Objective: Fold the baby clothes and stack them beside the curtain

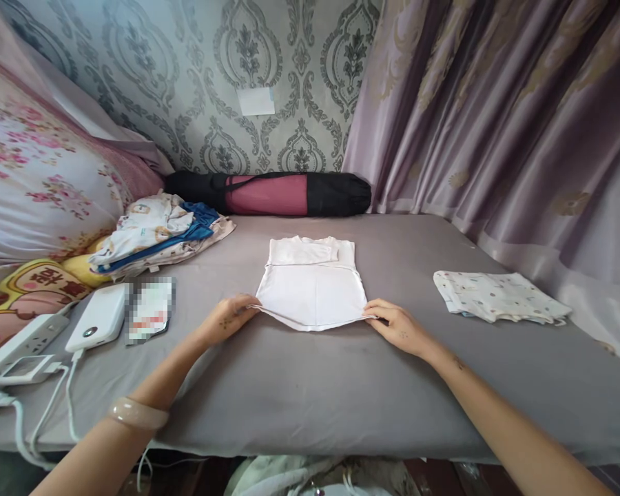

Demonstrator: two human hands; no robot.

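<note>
Head view: gray sheet (310,399); landmark, black-and-pink cylindrical bag (269,195).
White shirt (310,293): lies apart from the bag, in front of its right half; a sleeve crosses the upper part.
Left hand (233,318): narrow pinch on the shirt's left hem corner.
Right hand (397,326): narrow pinch on the right hem corner.
Clothes pile (155,231): beside the bag's left end.
Patterned folded cloth (499,296): right of the bag, nearer the person.
Hem risk: the edge bows between the hands; uneven pull could skew it.
Sleeve risk: a sharp tug could shift the unheld sleeve and crease the fabric.
</note>
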